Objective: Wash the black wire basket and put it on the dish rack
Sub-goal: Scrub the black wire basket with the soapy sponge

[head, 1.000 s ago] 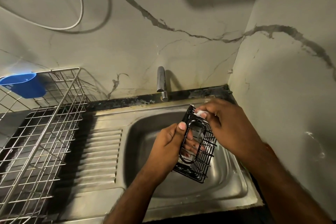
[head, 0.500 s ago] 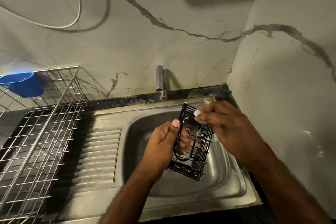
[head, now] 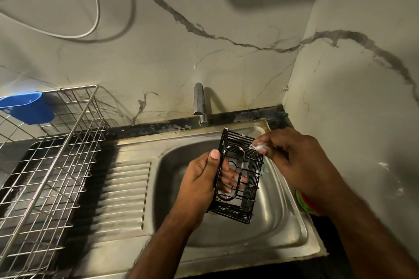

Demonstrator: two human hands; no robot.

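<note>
The black wire basket (head: 246, 174) is held upright over the steel sink (head: 283, 229), streaked with white foam along its oval wire. My left hand (head: 201, 183) grips its left edge, thumb on the rim and fingers showing through the wires. My right hand (head: 294, 161) is at the basket's upper right corner, its fingertips pinching a small foamy white scrubber (head: 260, 147) against the wires. The wire dish rack (head: 52, 165) stands at the left on the counter.
A chrome tap (head: 199, 106) rises behind the basin. A ribbed drainboard (head: 127, 195) lies between sink and rack. A blue plastic cup (head: 29, 107) hangs on the rack's back edge. A green and orange item (head: 306, 204) peeks out under my right wrist. Walls close in behind and right.
My right hand slid the scrubber from the basket's top left towards its upper right corner. The basket turned slightly in my left hand.
</note>
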